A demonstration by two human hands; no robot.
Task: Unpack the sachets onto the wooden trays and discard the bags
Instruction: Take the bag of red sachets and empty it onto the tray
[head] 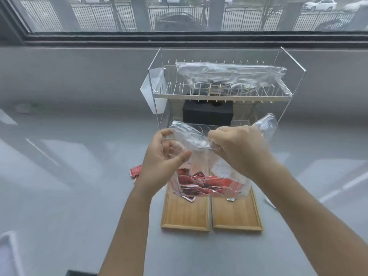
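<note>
A clear plastic bag (219, 168) hangs above two wooden trays, the left one (185, 214) and the right one (237, 214), which lie side by side. Several red sachets (203, 186) fill the bag's bottom. My right hand (239, 148) grips the bag's top edge. My left hand (165, 156) is beside the top with curled fingers, thumb and fingers at the plastic. One red sachet (136, 171) lies on the counter left of the trays, partly hidden by my left wrist.
A metal dish rack (225, 94) stands behind the trays, with another clear bag of sachets (231, 74) on its upper shelf and a black box (207, 114) underneath. A white container (153, 90) hangs on its left side. Grey counter surrounds the trays.
</note>
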